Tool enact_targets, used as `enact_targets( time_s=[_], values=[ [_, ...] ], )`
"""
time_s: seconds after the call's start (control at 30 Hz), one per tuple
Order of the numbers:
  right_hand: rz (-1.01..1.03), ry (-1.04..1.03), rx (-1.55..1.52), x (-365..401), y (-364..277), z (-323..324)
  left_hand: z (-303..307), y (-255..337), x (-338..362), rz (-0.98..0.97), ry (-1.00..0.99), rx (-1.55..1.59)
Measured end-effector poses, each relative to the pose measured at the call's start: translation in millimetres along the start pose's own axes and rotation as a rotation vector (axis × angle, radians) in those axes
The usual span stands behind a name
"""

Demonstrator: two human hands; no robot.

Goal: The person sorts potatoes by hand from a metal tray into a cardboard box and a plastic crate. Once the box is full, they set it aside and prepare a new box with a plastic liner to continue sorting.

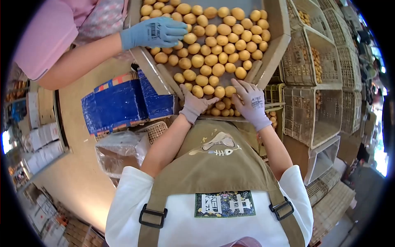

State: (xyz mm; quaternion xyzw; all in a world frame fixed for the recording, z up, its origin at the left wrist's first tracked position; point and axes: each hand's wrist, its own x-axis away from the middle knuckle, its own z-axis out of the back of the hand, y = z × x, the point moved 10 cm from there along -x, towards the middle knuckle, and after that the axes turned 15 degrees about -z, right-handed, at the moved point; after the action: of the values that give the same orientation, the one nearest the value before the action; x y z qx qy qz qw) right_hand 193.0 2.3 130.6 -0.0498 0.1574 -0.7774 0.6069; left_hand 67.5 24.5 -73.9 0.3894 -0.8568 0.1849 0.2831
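From afar I see large white characters on the shirt's dark patch [225,204] and glove print [257,102] too small to read, my left hand [195,104] spread, my right hand [249,101] touching yellow fruits [211,60] in the tray [275,52], its grip on any one unclear.

Yellow fruits [224,29] crowd the tray [279,18], left hand [195,104] and right hand [250,102] at its near edge, a co-worker's blue-gloved hand [158,32] across its left.

The patch [225,204] on the shirt [177,234] shows 中 beside an unclear character.
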Motion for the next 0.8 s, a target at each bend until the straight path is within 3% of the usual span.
enact_targets(
  time_s=[0.1,0.23,0.33,0.37,0.43,0.47,0.5,0.53,0.6,0.63,0.67,0.73,0.77,0.8],
  values=[
    [-0.026,-0.137,0.232,-10.0,-0.9,-19.3,-4.4,3.6,2.5,-0.04,-0.067,-0.049],
    [-0.319,-0.175,-0.105,-62.2,9.2,-19.0,-7.4,5.8,2.6,-0.097,-0.047,-0.129],
    [-0.139,-0.245,0.296,-80.7,-13.5,-60.1,0.7,2.1,-4.4,-0.042,-0.024,-0.053],
    [-0.081,-0.437,0.299,-63.2,-1.4,-107.4,4.7,5.6,0.1,-0.074,0.023,-0.112],
    [-0.032,-0.501,0.234,-59.0,-7.4,-104.6,6.0,13.1,11.2,-0.135,0.118,-0.23],
    [-0.063,-0.577,0.182,-66.8,1.4,-102.5,4.5,32.7,4.9,-0.296,-0.065,-0.731],
    [-0.157,-0.434,-0.065,-82.4,8.9,-83.6,-7.9,47.0,10.0,-0.451,-0.254,-1.229],
    [-0.075,-0.162,0.255,-84.7,8.9,-58.3,-2.0,46.2,9.0,-0.45,-0.253,-1.287],
    [-0.055,-0.209,0.312,-89.3,15.9,-58.8,-29.6,47.1,28.0,-0.446,-0.252,-1.403],
    [-0.176,-0.277,0.155,-101.0,35.6,-69.9,-25.0,39.6,24.5,-0.336,-0.159,-0.94],
    [-0.362,-0.339,-0.195,-112.0,52.1,-74.7,-9.6,33.5,13.2,-0.278,-0.146,-0.764],
    [-0.235,-0.1,0.099,-114.8,24.0,-59.5,23.4,21.1,-9.7,-0.161,-0.088,-0.414],
    [-0.21,-0.259,0.329,-97.5,12.4,-86.6,37.9,13.7,-22.8,-0.078,-0.088,-0.287],
    [-0.169,-0.464,0.283,-78.9,2.0,-111.0,33.7,7.4,-21.9,0.007,-0.087,-0.162]
  ],
)
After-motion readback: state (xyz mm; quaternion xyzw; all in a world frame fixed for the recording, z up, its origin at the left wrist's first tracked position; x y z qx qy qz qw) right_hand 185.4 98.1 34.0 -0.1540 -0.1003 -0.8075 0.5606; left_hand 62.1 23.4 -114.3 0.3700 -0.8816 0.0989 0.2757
